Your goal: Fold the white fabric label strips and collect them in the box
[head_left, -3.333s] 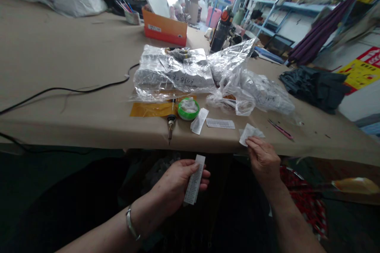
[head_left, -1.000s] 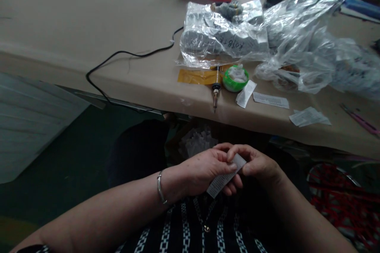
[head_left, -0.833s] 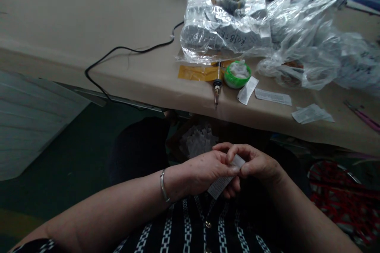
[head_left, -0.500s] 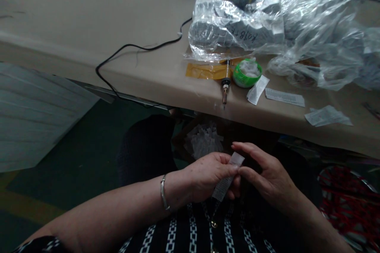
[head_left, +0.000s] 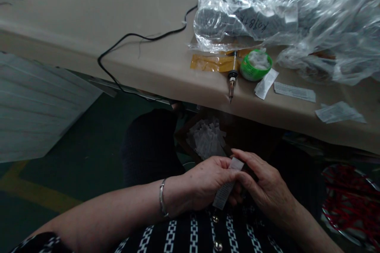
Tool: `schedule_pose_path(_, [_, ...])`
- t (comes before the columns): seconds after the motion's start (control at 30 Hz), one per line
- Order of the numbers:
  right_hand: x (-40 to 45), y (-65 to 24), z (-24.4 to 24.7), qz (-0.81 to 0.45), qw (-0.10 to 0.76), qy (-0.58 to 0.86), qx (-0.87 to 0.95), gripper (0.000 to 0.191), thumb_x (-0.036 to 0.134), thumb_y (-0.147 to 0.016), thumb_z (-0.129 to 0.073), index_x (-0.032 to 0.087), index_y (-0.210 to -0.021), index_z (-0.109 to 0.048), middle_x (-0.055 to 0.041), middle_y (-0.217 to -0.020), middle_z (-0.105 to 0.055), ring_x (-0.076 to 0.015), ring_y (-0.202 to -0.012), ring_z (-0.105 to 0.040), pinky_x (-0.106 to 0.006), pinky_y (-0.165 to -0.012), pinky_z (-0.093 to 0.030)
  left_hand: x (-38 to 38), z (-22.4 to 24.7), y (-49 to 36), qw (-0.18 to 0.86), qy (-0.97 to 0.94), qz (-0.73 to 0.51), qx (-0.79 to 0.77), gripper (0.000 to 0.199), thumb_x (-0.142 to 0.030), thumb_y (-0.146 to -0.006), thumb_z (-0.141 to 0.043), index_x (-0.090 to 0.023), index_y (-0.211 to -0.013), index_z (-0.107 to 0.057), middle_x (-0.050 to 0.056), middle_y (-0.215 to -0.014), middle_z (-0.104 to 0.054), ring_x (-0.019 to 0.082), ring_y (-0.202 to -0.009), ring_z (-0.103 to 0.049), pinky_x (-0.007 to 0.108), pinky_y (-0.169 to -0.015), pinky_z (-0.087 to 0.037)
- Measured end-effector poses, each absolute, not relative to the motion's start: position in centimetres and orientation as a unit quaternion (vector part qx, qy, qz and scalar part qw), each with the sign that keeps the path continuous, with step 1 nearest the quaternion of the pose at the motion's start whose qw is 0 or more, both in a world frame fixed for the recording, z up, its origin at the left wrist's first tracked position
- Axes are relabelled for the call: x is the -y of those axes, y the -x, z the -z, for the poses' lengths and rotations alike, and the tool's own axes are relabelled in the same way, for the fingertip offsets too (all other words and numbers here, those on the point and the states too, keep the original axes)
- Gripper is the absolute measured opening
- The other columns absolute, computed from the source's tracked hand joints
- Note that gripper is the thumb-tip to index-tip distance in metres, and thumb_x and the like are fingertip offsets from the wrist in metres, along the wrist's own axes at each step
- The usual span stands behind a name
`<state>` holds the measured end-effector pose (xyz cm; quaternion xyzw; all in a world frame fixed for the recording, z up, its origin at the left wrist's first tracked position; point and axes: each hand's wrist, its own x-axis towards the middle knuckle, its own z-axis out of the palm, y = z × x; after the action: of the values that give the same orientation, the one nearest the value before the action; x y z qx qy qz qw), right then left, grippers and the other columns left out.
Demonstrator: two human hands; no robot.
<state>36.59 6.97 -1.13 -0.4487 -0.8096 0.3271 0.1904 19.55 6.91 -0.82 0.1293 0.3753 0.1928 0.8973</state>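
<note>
My left hand (head_left: 209,180) is closed, pinching a narrow white printed label strip (head_left: 224,194) between thumb and fingers above my lap. The strip slants, its blank upper end showing past my left thumb. My right hand (head_left: 264,180) curls around that upper end. Its thumb presses at the strip beside my left thumb, and its index finger reaches over the top; the other fingertips are hidden. Beyond my hands, a heap of similar white strips (head_left: 207,138) lies in a box below the table edge.
A soldering iron (head_left: 232,83) points its tip over the table's front edge, its black cord (head_left: 127,36) running left. Beside it are a green tub (head_left: 255,72) of white fluff, loose labels (head_left: 294,91) and clear plastic bags (head_left: 246,19). Red material (head_left: 353,201) fills a container at right.
My right hand has closed in, its thumb and index finger now nearer the strip's upper end. My left hand keeps its hold. The camera view has shifted slightly.
</note>
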Motion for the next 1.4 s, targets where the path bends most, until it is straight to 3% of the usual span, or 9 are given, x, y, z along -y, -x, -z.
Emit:
schedule_pose_path(0.17, [-6.4,-36.5,1.1,-0.375,0.166,0.451,0.793,0.036,0.035,-0.092,-0.049,0.019,-0.123,-0.056,-0.0111,-0.113,-0.066,-0.0224,-0.103,-0.063,-0.035,-0.087,-0.053,-6.4,0.9,-19.6,0.898,-0.119,-0.194,-0.376,0.02,-0.029,-0.064,-0.072,-0.013,-0.071,-0.061,-0.003,-0.054,-0.055,0.007,-0.047,-0.05,0.019,-0.049,-0.04])
schedule_pose_path(0.3, [-6.5,-36.5,1.3,-0.433,0.191,0.485,0.735,0.043,0.037,-0.09,-0.051,0.021,-0.13,-0.048,-0.0092,-0.111,-0.066,-0.021,-0.098,-0.065,-0.033,-0.085,-0.054,-6.0,1.1,-19.5,0.894,-0.124,-0.215,-0.372,0.025,-0.034,-0.067,-0.071,-0.013,-0.07,-0.058,-0.003,-0.055,-0.053,0.007,-0.047,-0.05,0.019,-0.049,-0.039])
schedule_pose_path(0.5, [-7.6,-35.5,1.2,-0.591,0.238,0.536,0.554,0.022,0.041,-0.084,-0.059,0.019,-0.087,-0.062,-0.0028,-0.079,-0.068,-0.014,-0.068,-0.065,-0.021,-0.059,-0.053,-6.1,1.2,-19.3,0.854,-0.174,-0.282,-0.402,0.024,-0.037,-0.075,-0.063,-0.014,-0.071,-0.056,-0.003,-0.058,-0.053,0.008,-0.05,-0.05,0.02,-0.051,-0.039])
schedule_pose_path(0.6, [-8.3,-34.6,1.0,-0.658,0.239,0.534,0.475,0.024,0.043,-0.08,-0.063,0.018,-0.08,-0.061,-0.0011,-0.067,-0.066,-0.0121,-0.052,-0.06,-0.021,-0.047,-0.05,-6.5,1.4,-19.4,0.828,-0.22,-0.301,-0.419,0.021,-0.032,-0.077,-0.058,-0.015,-0.066,-0.054,-0.003,-0.056,-0.052,0.008,-0.051,-0.048,0.021,-0.052,-0.038])
schedule_pose_path(0.7, [-9.1,-34.0,1.1,-0.683,0.257,0.516,0.449,0.023,0.041,-0.077,-0.067,0.018,-0.076,-0.06,0.0004,-0.064,-0.064,-0.011,-0.047,-0.058,-0.022,-0.046,-0.049,-6.9,1.6,-19.3,0.802,-0.26,-0.321,-0.431,0.022,-0.029,-0.08,-0.054,-0.015,-0.063,-0.053,-0.002,-0.056,-0.051,0.008,-0.053,-0.046,0.022,-0.056,-0.037])
schedule_pose_path(0.9, [-11.6,-33.4,1.0,-0.659,0.297,0.489,0.488,0.021,0.036,-0.076,-0.068,0.017,-0.07,-0.061,-0.0028,-0.078,-0.067,-0.0121,-0.06,-0.059,-0.023,-0.055,-0.051,-8.6,1.2,-18.8,0.732,-0.346,-0.355,-0.467,0.021,-0.027,-0.084,-0.05,-0.014,-0.069,-0.057,-0.002,-0.061,-0.052,0.009,-0.057,-0.046,0.022,-0.058,-0.037])
schedule_pose_path(1.1, [-14.7,-32.7,-0.1,-0.572,0.323,0.482,0.58,0.019,0.035,-0.077,-0.065,0.017,-0.072,-0.063,-0.0051,-0.085,-0.068,-0.0158,-0.076,-0.061,-0.026,-0.07,-0.049,-11.2,0.4,-17.4,0.574,-0.502,-0.418,-0.494,0.018,-0.025,-0.086,-0.053,-0.016,-0.089,-0.068,0.003,-0.084,-0.067,0.014,-0.079,-0.058,0.023,-0.074,-0.044])
schedule_pose_path(1.23, [-16.0,-32.3,-0.4,-0.519,0.322,0.498,0.615,0.02,0.037,-0.078,-0.062,0.017,-0.076,-0.063,-0.0038,-0.082,-0.066,-0.015,-0.073,-0.059,-0.025,-0.068,-0.048,-12.7,0.2,-16.5,0.483,-0.561,-0.422,-0.523,0.02,-0.027,-0.087,-0.052,-0.017,-0.089,-0.068,0.004,-0.085,-0.069,0.015,-0.077,-0.061,0.023,-0.073,-0.045])
schedule_pose_path(1.4, [-16.7,-32.0,-0.7,-0.462,0.292,0.534,0.645,0.022,0.038,-0.078,-0.059,0.017,-0.075,-0.062,0.0009,-0.064,-0.058,-0.0112,-0.057,-0.05,-0.021,-0.052,-0.04,-13.9,0.4,-16.1,0.415,-0.612,-0.397,-0.543,0.025,-0.031,-0.09,-0.048,-0.017,-0.083,-0.067,0.003,-0.073,-0.065,0.013,-0.067,-0.056,0.023,-0.065,-0.042])
